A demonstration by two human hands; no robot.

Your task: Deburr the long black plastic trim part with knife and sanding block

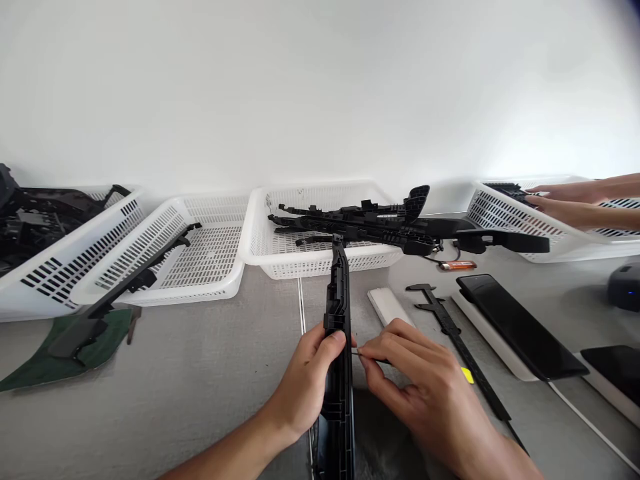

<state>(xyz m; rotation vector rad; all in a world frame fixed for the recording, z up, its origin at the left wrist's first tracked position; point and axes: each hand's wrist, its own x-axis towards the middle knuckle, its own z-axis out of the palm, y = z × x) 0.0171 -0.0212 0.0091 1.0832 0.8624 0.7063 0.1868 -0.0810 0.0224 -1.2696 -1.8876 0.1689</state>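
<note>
Far left of the frame: one white basket [30, 300], heaped with black plastic pieces [45, 223]. Lower left: one green sheet [107, 340], flat on the grey surface [210, 373]; one long black strip [107, 307], lower end over the sheet, upper end inside a second white basket [200, 293]. Upper centre: a third white basket [320, 268], with a pile of long black parts [350, 227] lying across it and jutting past its right rim.

Lower centre: the left hand [313, 373], closed around one long ribbed black part [341, 383], thumb on top; the part runs from the bottom edge up to the basket's front. Right of it: the right hand [420, 373], finger and thumb pinched on a thin dark tool [357, 353], its tip at the part's right edge; I cannot tell whether they touch.

Right of centre: one white block [387, 303], one orange lighter [457, 265], one black caliper [453, 327], one yellow piece [467, 375] beside the caliper. Right: one black phone [520, 323] atop a white box [493, 343]. Upper right: a fourth white basket [525, 227], another person's hand [565, 200] reaching in. Right edge: one dark rounded device [625, 287], blue light showing.
</note>
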